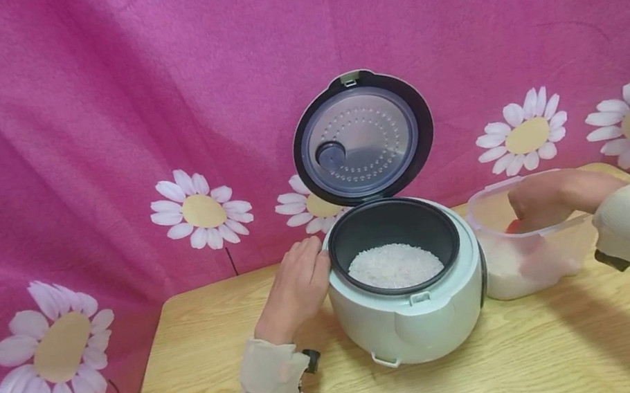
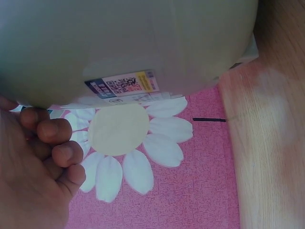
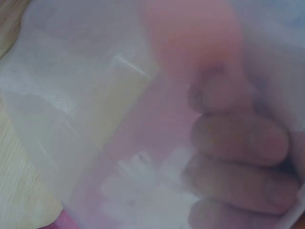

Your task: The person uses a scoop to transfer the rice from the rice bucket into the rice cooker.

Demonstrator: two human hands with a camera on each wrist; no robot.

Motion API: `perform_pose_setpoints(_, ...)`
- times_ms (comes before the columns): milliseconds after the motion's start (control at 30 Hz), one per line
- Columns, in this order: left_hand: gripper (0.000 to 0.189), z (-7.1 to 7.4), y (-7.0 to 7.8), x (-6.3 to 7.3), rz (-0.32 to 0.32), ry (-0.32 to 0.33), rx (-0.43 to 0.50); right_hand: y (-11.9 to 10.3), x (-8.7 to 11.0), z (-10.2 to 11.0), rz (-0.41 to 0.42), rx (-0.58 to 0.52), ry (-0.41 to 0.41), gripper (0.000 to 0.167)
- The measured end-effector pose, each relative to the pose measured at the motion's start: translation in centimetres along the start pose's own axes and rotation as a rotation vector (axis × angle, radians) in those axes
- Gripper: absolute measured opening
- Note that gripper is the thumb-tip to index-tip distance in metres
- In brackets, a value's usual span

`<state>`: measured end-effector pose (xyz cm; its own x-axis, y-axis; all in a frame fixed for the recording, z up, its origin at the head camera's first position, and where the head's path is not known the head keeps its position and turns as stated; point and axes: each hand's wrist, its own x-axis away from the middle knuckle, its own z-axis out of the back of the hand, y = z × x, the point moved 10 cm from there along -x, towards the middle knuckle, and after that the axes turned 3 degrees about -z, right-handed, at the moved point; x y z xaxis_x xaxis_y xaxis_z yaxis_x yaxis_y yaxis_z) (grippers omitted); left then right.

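A pale green rice cooker stands on the table with its lid raised. White rice lies inside its dark inner pot. My left hand touches the cooker's left side near the rim; in the left wrist view its fingers are loosely bent beside the cooker body. On the right, my right hand reaches into a translucent plastic container with rice in it. Through the blurred plastic wall, the right fingers are curled round a red scoop.
The wooden table carries both vessels. A pink cloth with white daisies hangs close behind them. The plastic container stands right beside the cooker, and a label shows on the cooker's side.
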<state>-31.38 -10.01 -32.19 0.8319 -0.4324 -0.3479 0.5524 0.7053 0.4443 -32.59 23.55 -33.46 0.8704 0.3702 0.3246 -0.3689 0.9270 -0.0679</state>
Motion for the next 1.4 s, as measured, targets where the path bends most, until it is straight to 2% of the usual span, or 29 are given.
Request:
perform_pose_setpoints(433, 0.017, 0.1, 0.1, 0.1, -0.005, 0.002, -0.008, -0.2, -0.2, 0.2, -0.015, -0.068, 0.030, 0.034)
perform_pose_setpoints(600, 0.017, 0.0, 0.1, 0.1, 0.001, 0.000, -0.005, 0.1, -0.3, 0.0, -0.017, -0.088, 0.045, 0.035)
perform_pose_setpoints(800, 0.017, 0.0, 0.1, 0.1, -0.003, 0.005, -0.003, 1.0, -0.1, -0.2, -0.067, -0.120, 0.078, 0.040)
perform_pose_setpoints(1000, 0.017, -0.1, 0.0, 0.1, 0.001, 0.002, -0.002, 1.5, 0.1, -0.3, -0.106, -0.149, 0.096, 0.037)
perform_pose_setpoints(1300, 0.017, 0.2, 0.3, 0.2, -0.008, 0.010, -0.006, 1.7, 0.4, -0.4, -0.115, -0.175, 0.124, 0.039)
perform_pose_setpoints(1400, 0.017, 0.2, 0.2, 0.2, -0.009, 0.012, -0.008, 1.6, 0.4, -0.3, -0.092, -0.186, 0.133, 0.040)
